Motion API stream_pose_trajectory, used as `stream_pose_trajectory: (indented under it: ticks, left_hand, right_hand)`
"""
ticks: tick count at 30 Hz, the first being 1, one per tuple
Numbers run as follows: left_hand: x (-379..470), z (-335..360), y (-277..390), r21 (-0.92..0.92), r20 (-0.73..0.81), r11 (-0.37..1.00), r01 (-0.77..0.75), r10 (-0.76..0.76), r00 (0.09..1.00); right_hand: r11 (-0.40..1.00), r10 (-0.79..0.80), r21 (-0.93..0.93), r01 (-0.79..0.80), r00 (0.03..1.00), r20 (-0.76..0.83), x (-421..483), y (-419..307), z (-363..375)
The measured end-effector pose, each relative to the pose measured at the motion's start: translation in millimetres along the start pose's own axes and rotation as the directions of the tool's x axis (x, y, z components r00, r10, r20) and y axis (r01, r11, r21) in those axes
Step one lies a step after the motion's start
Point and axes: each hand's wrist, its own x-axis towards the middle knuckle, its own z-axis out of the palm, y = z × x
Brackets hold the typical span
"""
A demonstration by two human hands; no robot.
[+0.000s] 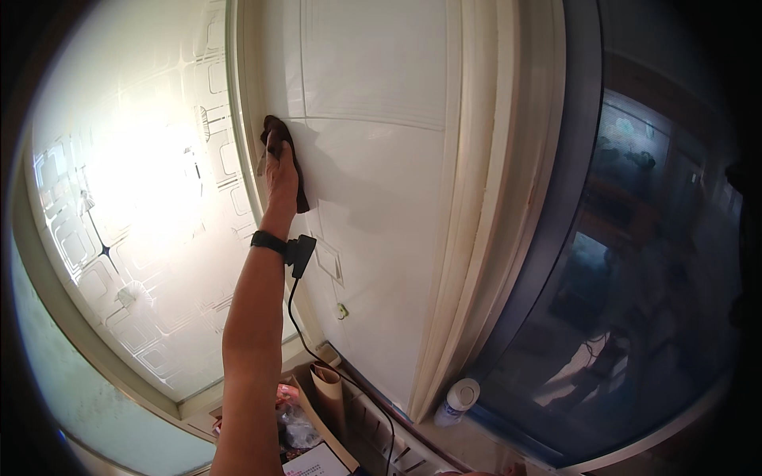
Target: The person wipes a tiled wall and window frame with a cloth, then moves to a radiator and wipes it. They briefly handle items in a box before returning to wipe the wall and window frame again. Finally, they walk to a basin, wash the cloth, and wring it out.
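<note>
My left hand [281, 175] reaches up and is closed on a dark brown cloth [302, 193], holding it flat against the white tiled wall [381, 178]. The cloth lies close to the pale frame [253, 143] of a frosted, patterned window [149, 285]. Around my left wrist is a black strap [269, 241] with a small black device [302, 256] and a cable hanging from it. A sliver at the bottom edge, right of centre, may be my right hand [485, 473]; too little shows to tell what it does.
Below the arm stands a cardboard box [327, 443] with plastic bags [300, 427] and printed matter. A rolled brown sheet [328, 392] is beside a white plastic basket [375, 422]. A small hook [342, 310] hangs on the wall. A white capped container [457, 401] stands by a dark glossy panel [595, 309].
</note>
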Motion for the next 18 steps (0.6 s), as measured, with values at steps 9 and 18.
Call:
stream_pose_trajectory:
  ticks: [9, 18]
  left_hand:
    - [-16, 48, 184, -0.117, 0.024, 0.775, -0.621, 0.628, 0.778]
    - [-48, 57, 210, -0.084, 0.019, 0.786, -0.613, 0.616, 0.787]
  right_hand:
    - [0.999, 0.034, 0.035, -0.033, 0.999, -0.022, 6, -2, 4]
    - [0.876, -0.229, -0.396, 0.275, 0.960, 0.159, 20, 24, 23]
